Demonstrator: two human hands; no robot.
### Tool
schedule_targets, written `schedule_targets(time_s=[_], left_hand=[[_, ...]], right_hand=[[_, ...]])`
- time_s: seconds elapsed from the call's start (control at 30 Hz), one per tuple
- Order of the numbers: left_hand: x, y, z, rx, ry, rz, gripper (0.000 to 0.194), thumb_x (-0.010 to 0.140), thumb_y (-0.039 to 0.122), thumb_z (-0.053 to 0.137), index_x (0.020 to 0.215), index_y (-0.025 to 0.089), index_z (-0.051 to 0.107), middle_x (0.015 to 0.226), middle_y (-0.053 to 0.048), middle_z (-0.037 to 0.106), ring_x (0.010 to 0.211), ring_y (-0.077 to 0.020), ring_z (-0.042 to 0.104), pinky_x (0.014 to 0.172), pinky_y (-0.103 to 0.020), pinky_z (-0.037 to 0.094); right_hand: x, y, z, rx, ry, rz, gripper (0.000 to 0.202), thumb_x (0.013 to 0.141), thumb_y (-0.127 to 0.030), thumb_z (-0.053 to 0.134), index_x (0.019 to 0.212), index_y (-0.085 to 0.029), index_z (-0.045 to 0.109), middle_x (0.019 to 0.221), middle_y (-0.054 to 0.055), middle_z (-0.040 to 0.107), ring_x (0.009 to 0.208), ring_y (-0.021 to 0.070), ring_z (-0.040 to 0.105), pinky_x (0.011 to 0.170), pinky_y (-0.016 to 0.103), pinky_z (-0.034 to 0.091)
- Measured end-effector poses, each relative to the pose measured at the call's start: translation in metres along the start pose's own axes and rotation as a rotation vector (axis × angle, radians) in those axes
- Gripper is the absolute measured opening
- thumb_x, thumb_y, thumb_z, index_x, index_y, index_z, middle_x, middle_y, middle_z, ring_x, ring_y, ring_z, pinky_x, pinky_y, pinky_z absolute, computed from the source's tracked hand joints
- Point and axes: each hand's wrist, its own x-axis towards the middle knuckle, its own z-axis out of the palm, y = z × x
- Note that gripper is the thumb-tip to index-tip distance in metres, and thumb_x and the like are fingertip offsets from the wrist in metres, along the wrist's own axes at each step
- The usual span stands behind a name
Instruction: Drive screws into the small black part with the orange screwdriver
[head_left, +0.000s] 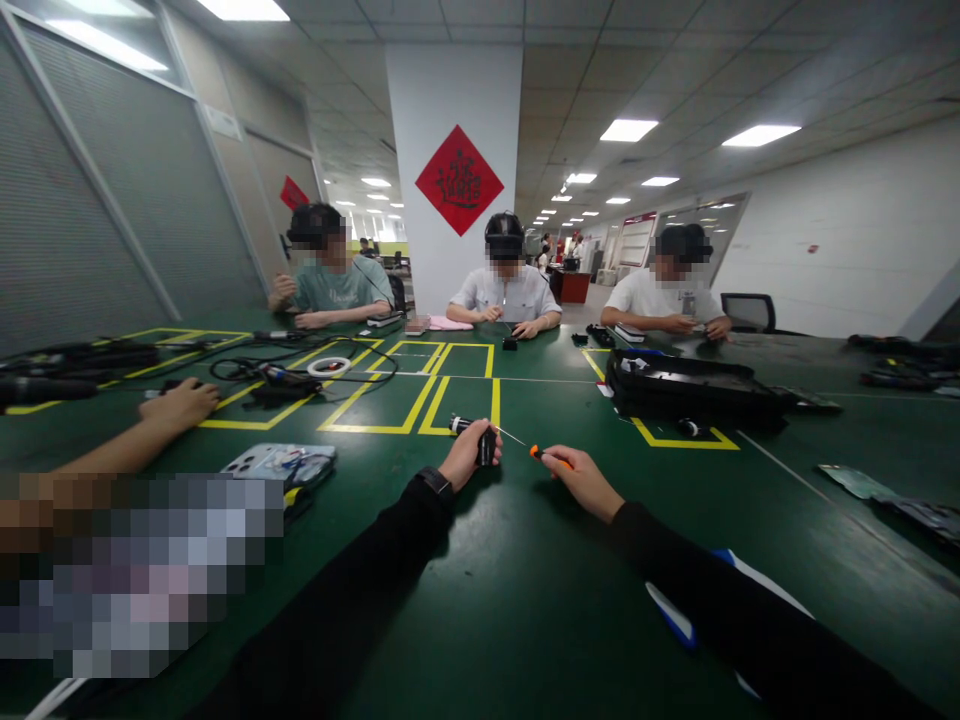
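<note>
the screwdriver (535,452) is right of the device (486,448), above the table (510,620).

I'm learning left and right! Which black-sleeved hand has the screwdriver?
The right hand grips the orange-and-black screwdriver. The left hand, wearing a wristwatch, holds a black object instead.

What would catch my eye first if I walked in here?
Probably the red diamond sign on the white pillar, straight ahead. Then, above the green table, the left hand gripping a small black device and the right hand an orange-and-black screwdriver. Across the table, three people wear dark headgear.
</note>
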Motion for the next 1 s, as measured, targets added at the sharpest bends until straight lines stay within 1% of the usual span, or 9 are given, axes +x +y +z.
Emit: schedule_targets(time_s=[0.1, 0.27, 0.37, 0.47, 0.6, 0.67, 0.77, 0.9, 1.0], left_hand=[[-0.001, 0.001, 0.002, -0.006, 0.003, -0.019, 0.036, 0.078, 0.048, 0.039, 0.083, 0.014, 0.049, 0.066, -0.002, 0.056, 0.049, -0.0083, 0.054, 0.045, -0.02, 0.044], [-0.003, 0.001, 0.006, 0.059, 0.01, -0.01, 0.039, 0.077, 0.051, 0.039, 0.082, 0.014, 0.05, 0.067, -0.002, 0.056, 0.051, -0.0089, 0.054, 0.047, -0.021, 0.044], [-0.005, 0.002, 0.008, 0.176, 0.031, 0.054, 0.031, 0.074, 0.045, 0.048, 0.085, 0.016, 0.051, 0.074, -0.001, 0.057, 0.057, -0.0095, 0.056, 0.054, -0.022, 0.045], [-0.009, 0.004, 0.011, 0.338, 0.073, 0.162, 0.026, 0.068, 0.034, 0.059, 0.087, 0.017, 0.053, 0.08, -0.001, 0.058, 0.068, -0.0109, 0.056, 0.068, -0.024, 0.044], [-0.01, 0.005, 0.013, 0.473, 0.06, 0.28, 0.019, 0.068, 0.029, 0.058, 0.082, 0.017, 0.055, 0.087, -0.003, 0.058, 0.084, -0.0145, 0.052, 0.082, -0.028, 0.038], [-0.009, 0.004, 0.011, 0.496, 0.052, 0.302, 0.018, 0.069, 0.028, 0.057, 0.083, 0.017, 0.054, 0.087, -0.003, 0.058, 0.085, -0.0144, 0.051, 0.083, -0.028, 0.037], [-0.007, 0.0, 0.007, 0.524, 0.051, 0.309, 0.018, 0.071, 0.028, 0.054, 0.085, 0.017, 0.052, 0.085, -0.002, 0.057, 0.081, -0.0128, 0.05, 0.081, -0.027, 0.036], [-0.006, -0.004, 0.004, 0.56, 0.033, 0.311, 0.02, 0.072, 0.028, 0.054, 0.088, 0.017, 0.05, 0.087, -0.002, 0.055, 0.08, -0.0124, 0.05, 0.081, -0.027, 0.036], [-0.007, -0.004, 0.006, 0.575, 0.021, 0.319, 0.02, 0.071, 0.027, 0.055, 0.088, 0.017, 0.049, 0.089, -0.003, 0.055, 0.084, -0.0134, 0.049, 0.082, -0.028, 0.036]], right_hand=[[-0.001, 0.0, 0.0, -0.008, -0.018, -0.007, 0.032, 0.078, -0.04, 0.043, 0.085, -0.015, 0.062, 0.069, 0.0, 0.056, 0.064, 0.0117, 0.049, 0.06, 0.023, 0.036], [0.0, 0.0, 0.0, -0.013, 0.014, -0.028, 0.03, 0.075, -0.039, 0.048, 0.086, -0.015, 0.063, 0.079, 0.003, 0.061, 0.071, 0.0137, 0.053, 0.066, 0.025, 0.039], [0.0, 0.002, 0.001, -0.014, 0.068, -0.03, 0.026, 0.072, -0.035, 0.052, 0.087, -0.016, 0.062, 0.085, 0.004, 0.062, 0.077, 0.0149, 0.056, 0.072, 0.027, 0.041], [-0.001, 0.005, 0.001, -0.062, 0.108, -0.027, 0.025, 0.072, -0.032, 0.053, 0.089, -0.017, 0.06, 0.084, 0.003, 0.062, 0.076, 0.0147, 0.057, 0.072, 0.029, 0.043], [0.0, 0.009, -0.001, -0.242, 0.1, -0.019, 0.024, 0.074, -0.034, 0.052, 0.091, -0.018, 0.059, 0.085, 0.003, 0.061, 0.077, 0.015, 0.055, 0.073, 0.029, 0.042], [0.0, 0.009, -0.002, -0.32, 0.082, -0.041, 0.024, 0.078, -0.035, 0.047, 0.091, -0.018, 0.059, 0.087, 0.004, 0.059, 0.08, 0.0154, 0.053, 0.075, 0.029, 0.04], [0.002, 0.009, -0.001, -0.376, 0.062, -0.081, 0.025, 0.082, -0.032, 0.041, 0.09, -0.017, 0.059, 0.085, 0.005, 0.057, 0.083, 0.0155, 0.05, 0.076, 0.029, 0.038], [0.002, 0.012, 0.0, -0.33, 0.08, -0.116, 0.018, 0.078, -0.026, 0.047, 0.089, -0.016, 0.057, 0.086, 0.004, 0.055, 0.081, 0.0146, 0.05, 0.075, 0.028, 0.038], [0.001, 0.013, 0.0, -0.271, 0.059, -0.094, 0.016, 0.076, -0.025, 0.05, 0.089, -0.017, 0.054, 0.084, 0.002, 0.055, 0.077, 0.0136, 0.05, 0.072, 0.027, 0.039]])
